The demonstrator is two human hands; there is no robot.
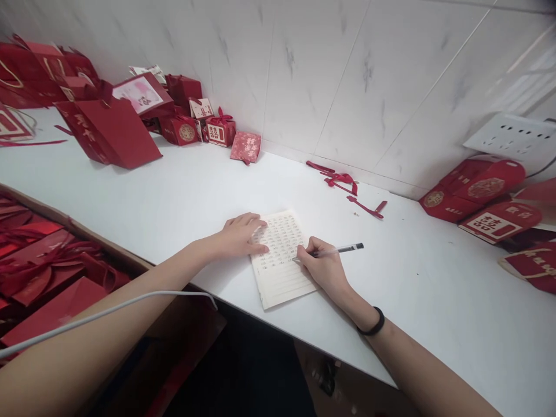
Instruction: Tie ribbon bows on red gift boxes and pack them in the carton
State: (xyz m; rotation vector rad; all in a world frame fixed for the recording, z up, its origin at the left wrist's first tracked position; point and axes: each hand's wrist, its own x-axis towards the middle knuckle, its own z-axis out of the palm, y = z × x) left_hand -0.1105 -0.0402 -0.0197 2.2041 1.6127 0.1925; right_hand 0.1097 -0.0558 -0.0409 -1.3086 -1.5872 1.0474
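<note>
A lined notepad (pixel 282 288) lies on the white table, its upper part covered with rows of small handwriting and its lowest lines blank. My left hand (pixel 243 234) rests flat on the table at the notepad's left side, fingers apart, with the thumb and fingertips on the page edge. In my right hand (pixel 325 267) is a pen (pixel 343 249), pinched between thumb and fingers. Its tip is at the written rows near the right side of the page, and its dark end points right. A black band circles my right wrist.
Red gift boxes (pixel 115 130) stand along the wall at the left, and more red boxes (pixel 473 185) at the right below a power strip (pixel 512 136). Red ribbon pieces (pixel 343 180) lie near the wall. A carton of red boxes (pixel 47 266) and a white cable (pixel 130 302) are at lower left.
</note>
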